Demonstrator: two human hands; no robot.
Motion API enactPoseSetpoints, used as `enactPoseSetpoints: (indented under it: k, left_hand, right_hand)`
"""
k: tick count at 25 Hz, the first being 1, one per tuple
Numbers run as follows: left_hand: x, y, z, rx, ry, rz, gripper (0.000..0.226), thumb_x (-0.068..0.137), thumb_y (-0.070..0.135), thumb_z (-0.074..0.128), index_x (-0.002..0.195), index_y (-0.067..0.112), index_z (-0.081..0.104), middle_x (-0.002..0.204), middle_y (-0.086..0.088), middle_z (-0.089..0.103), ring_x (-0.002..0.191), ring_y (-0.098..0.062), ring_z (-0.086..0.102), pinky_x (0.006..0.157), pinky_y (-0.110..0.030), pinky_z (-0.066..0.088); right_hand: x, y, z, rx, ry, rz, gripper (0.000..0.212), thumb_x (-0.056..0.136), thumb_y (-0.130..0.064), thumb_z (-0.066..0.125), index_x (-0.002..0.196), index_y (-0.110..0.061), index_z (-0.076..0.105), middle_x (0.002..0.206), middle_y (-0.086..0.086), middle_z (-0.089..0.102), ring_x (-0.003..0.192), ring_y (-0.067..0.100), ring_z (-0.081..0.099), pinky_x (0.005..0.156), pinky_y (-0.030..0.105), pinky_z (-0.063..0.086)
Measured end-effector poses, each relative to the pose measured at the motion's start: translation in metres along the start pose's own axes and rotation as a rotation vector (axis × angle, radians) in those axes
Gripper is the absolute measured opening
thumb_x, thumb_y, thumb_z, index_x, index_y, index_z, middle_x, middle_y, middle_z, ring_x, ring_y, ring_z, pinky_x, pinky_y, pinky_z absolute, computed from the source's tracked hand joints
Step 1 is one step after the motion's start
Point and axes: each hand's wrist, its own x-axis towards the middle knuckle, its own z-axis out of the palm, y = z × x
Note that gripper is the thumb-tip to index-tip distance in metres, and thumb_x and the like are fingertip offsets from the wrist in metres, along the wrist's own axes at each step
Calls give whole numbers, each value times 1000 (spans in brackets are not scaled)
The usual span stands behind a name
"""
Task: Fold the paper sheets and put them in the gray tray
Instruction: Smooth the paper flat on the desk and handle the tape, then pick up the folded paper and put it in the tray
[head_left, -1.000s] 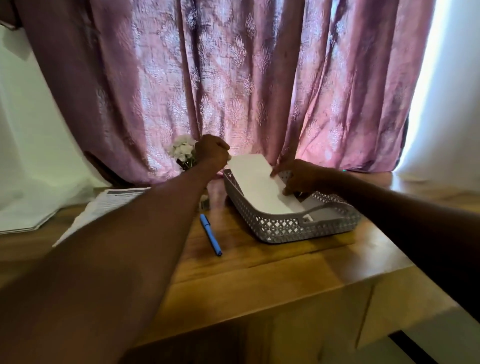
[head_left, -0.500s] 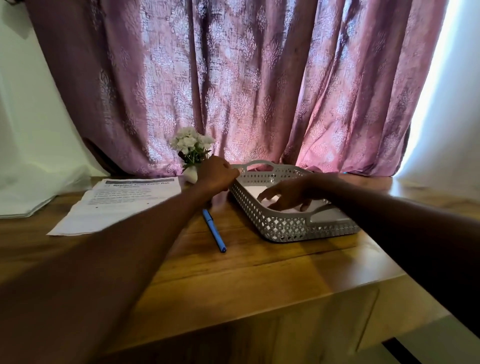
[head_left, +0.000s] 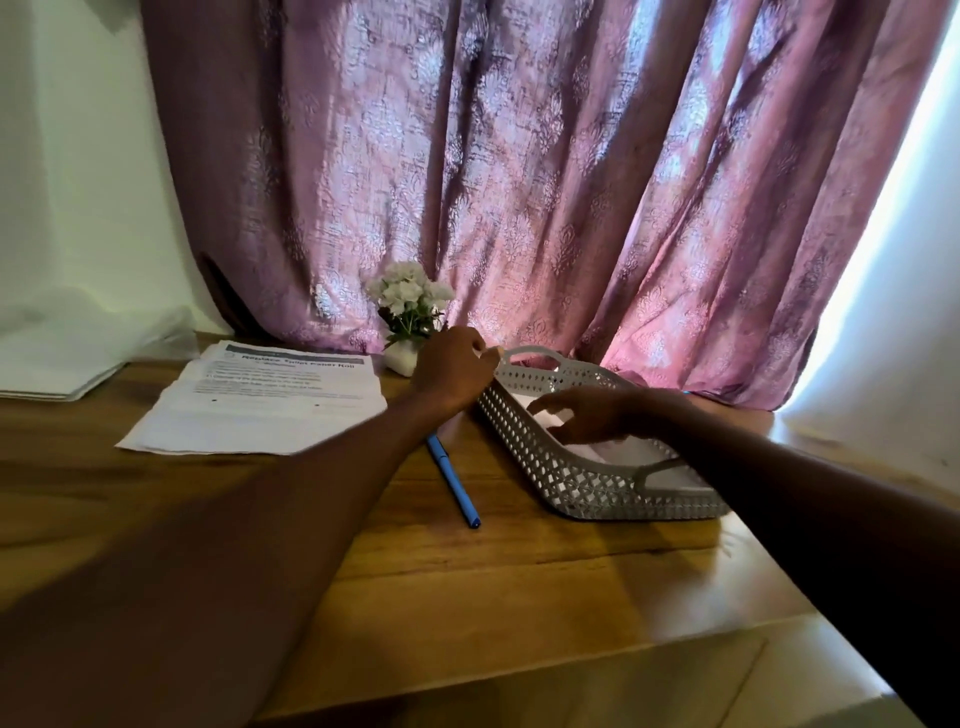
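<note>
The gray perforated tray (head_left: 545, 470) sits on the wooden table, right of centre. A folded white paper (head_left: 621, 451) lies inside it. My right hand (head_left: 587, 415) reaches into the tray with fingers spread and rests on that paper. My left hand (head_left: 452, 370) is curled at the tray's far left corner and seems to pinch the rim there. A stack of printed paper sheets (head_left: 270, 402) lies flat on the table to the left, untouched.
A blue pen (head_left: 453, 483) lies between the sheets and the tray. A small pot of white flowers (head_left: 410, 317) stands behind my left hand. A pink curtain hangs along the back. White cloth (head_left: 67, 358) lies at far left. The table's front edge (head_left: 571, 660) is near.
The folded paper went from tilted over the tray to lying inside it. My left hand released the paper's corner and moved to the tray's rim. My right hand flattened onto the paper.
</note>
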Motion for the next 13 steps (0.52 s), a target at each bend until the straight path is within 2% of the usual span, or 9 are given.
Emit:
enactPoseSetpoints:
  k: [1, 3, 5, 7, 9, 11, 12, 13]
  left_hand:
    - [-1, 4, -6, 9, 38, 8, 26, 97, 34, 67, 99, 10, 77, 99, -4, 75, 91, -20, 68, 73, -33, 50]
    - [-6, 8, -23, 6, 72, 29, 26, 99, 33, 63, 95, 12, 76, 95, -6, 76, 90, -24, 70, 76, -37, 55]
    - [-15, 8, -48, 68, 73, 70, 30, 99, 35, 60, 79, 16, 71, 83, -3, 73, 85, -26, 70, 70, -35, 54]
    - [-24, -5, -83, 265, 69, 130, 36, 97, 40, 58, 68, 19, 60, 77, -5, 70, 81, -29, 69, 65, -34, 48]
    - [-36, -30, -127, 461, 65, 165, 34, 98, 41, 58, 75, 17, 67, 83, -7, 73, 83, -29, 68, 67, -35, 48]
    - [-46, -69, -173, 516, 126, 122, 25, 99, 37, 59, 95, 18, 74, 94, -7, 75, 90, -29, 70, 73, -35, 52]
    - [-52, -84, -190, 498, 164, 59, 24, 99, 36, 60, 108, 18, 73, 103, -7, 76, 96, -30, 70, 79, -37, 55]
    - [-55, -94, -203, 474, 195, -19, 27, 99, 35, 61, 116, 16, 69, 111, -8, 75, 101, -32, 69, 84, -39, 56]
  right_hand:
    - [-3, -4, -3, -17, 174, -26, 41, 96, -40, 66, 136, -29, 62, 140, 1, 62, 102, 15, 65, 80, 31, 54]
    - [-11, -23, -12, 28, 583, -30, 16, 96, -33, 66, 104, -22, 75, 100, -2, 76, 89, 17, 73, 68, 27, 55]
    - [-15, -58, -22, 133, 901, -38, 20, 94, -34, 61, 91, -22, 76, 87, -3, 77, 77, 18, 71, 67, 31, 56]
    - [-18, -102, -24, 240, 1055, -107, 27, 89, -40, 55, 91, -23, 76, 85, -3, 78, 78, 21, 71, 72, 35, 58]
    - [-15, -151, -7, 347, 1031, -203, 29, 90, -41, 54, 88, -21, 75, 80, -3, 76, 76, 20, 71, 69, 33, 56]
    - [-4, -200, 11, 406, 850, -302, 32, 96, -40, 51, 80, -20, 71, 76, -4, 72, 77, 21, 71, 64, 29, 51]
    - [5, -219, 21, 389, 729, -327, 34, 100, -41, 48, 83, -23, 70, 83, -2, 73, 84, 24, 71, 70, 30, 52]
    - [15, -236, 28, 330, 614, -333, 34, 103, -45, 44, 97, -26, 71, 100, 2, 75, 98, 27, 70, 82, 36, 53]
